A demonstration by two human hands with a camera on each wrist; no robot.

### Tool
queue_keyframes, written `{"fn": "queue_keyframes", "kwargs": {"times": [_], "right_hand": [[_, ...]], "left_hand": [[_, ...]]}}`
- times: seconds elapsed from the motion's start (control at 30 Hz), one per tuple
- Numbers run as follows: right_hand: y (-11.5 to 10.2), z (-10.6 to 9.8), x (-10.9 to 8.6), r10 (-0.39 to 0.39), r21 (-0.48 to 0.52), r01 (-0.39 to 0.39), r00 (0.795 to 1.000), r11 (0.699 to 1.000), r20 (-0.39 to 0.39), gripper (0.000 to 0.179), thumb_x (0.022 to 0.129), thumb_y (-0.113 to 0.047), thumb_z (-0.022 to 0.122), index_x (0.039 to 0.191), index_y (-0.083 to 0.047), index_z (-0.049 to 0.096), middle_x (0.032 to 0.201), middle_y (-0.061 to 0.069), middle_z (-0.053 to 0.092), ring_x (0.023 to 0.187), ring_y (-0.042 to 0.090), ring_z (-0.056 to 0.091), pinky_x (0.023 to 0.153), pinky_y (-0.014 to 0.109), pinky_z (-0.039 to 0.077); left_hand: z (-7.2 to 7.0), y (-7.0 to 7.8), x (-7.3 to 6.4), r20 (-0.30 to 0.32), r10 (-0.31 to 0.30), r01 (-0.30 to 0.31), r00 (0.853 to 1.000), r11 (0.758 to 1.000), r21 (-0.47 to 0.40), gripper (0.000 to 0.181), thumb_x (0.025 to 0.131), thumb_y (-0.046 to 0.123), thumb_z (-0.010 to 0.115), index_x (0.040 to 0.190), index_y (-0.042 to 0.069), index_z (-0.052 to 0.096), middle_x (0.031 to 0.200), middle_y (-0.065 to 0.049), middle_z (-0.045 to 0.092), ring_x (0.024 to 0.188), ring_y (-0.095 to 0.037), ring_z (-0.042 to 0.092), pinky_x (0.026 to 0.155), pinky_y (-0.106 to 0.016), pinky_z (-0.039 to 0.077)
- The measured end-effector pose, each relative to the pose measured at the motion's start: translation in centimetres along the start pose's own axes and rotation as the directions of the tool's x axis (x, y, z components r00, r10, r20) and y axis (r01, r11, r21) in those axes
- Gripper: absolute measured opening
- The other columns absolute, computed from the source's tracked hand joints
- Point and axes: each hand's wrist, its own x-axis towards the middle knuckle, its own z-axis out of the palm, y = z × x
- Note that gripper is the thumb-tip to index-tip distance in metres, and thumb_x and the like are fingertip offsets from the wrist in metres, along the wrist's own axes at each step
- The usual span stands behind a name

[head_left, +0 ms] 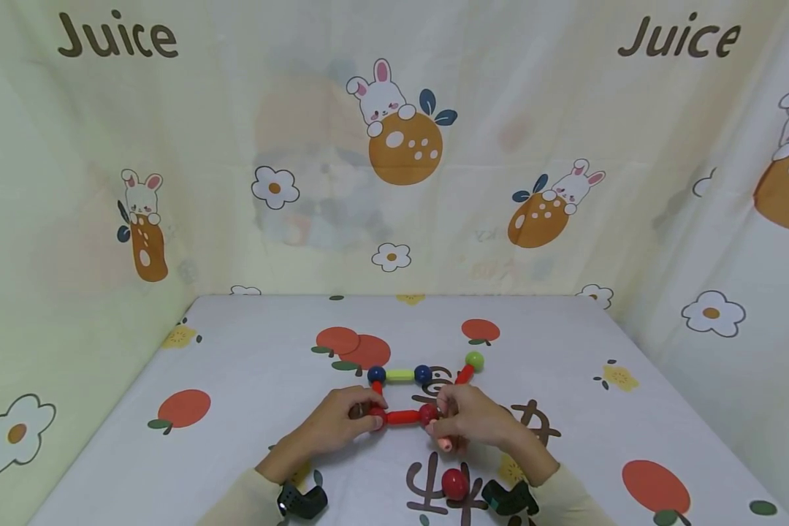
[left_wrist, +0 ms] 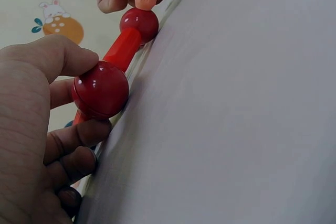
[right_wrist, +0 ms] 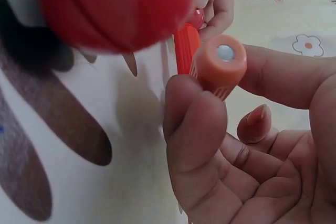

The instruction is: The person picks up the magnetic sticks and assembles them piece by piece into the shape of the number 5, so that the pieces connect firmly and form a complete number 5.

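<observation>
My left hand (head_left: 338, 422) pinches a red ball (left_wrist: 101, 90) between thumb and fingers. A red magnetic rod (head_left: 403, 417) joins it to a second red ball (head_left: 428, 415). My right hand (head_left: 473, 418) holds an orange magnetic rod (right_wrist: 219, 65), its bare metal tip showing in the right wrist view. The far end of that rod meets the second red ball in the left wrist view. Behind the left hand another red rod (head_left: 378, 387) runs to a blue ball (head_left: 377, 375). From there a yellow-green rod (head_left: 399, 375) leads to another blue ball (head_left: 423, 374).
Beyond the right hand, a red rod (head_left: 464, 374) slants up to a green ball (head_left: 475, 361). A loose red ball (head_left: 456, 483) lies near the front, between the forearms. The tabletop (head_left: 269, 336) has a fruit-printed cover, with a printed curtain (head_left: 473, 219) behind it.
</observation>
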Motion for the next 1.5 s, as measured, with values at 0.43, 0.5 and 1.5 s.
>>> {"fn": "queue_keyframes", "kwargs": {"times": [0.43, 0.5, 1.5], "right_hand": [[-0.2, 0.2, -0.4, 0.009, -0.015, -0.009, 1.0, 1.0, -0.003, 0.034, 0.084, -0.023, 0.084, 0.09, -0.003, 0.056, 0.068, 0.005, 0.061, 0.065, 0.019, 0.062, 0.056, 0.028, 0.046], [-0.1, 0.3, -0.4, 0.013, -0.014, -0.014, 1.0, 1.0, -0.014, 0.034, 0.084, -0.022, 0.084, 0.09, -0.002, 0.056, 0.067, 0.005, 0.061, 0.064, 0.019, 0.062, 0.056, 0.028, 0.046], [-1.5, 0.4, -1.5, 0.052, -0.082, -0.052, 0.999, 0.995, 0.001, 0.029, 0.086, -0.025, 0.083, 0.092, -0.007, 0.06, 0.074, 0.006, 0.062, 0.061, 0.021, 0.061, 0.057, 0.033, 0.051]], "left_hand": [[0.2, -0.3, 0.1, -0.001, 0.005, -0.005, 1.0, 1.0, -0.004, 0.022, 0.095, 0.031, 0.071, 0.116, 0.025, 0.073, 0.089, 0.011, 0.062, 0.078, -0.012, 0.054, 0.066, -0.025, 0.045], [0.2, -0.4, 0.1, 0.0, 0.003, -0.003, 1.0, 1.0, -0.006, 0.022, 0.095, 0.031, 0.071, 0.116, 0.025, 0.073, 0.089, 0.011, 0.062, 0.078, -0.012, 0.054, 0.066, -0.024, 0.045], [0.2, -0.1, 0.1, 0.002, -0.014, 0.014, 1.0, 1.0, 0.011, 0.022, 0.095, 0.031, 0.071, 0.116, 0.025, 0.073, 0.089, 0.011, 0.061, 0.077, -0.011, 0.053, 0.066, -0.024, 0.044]]}}
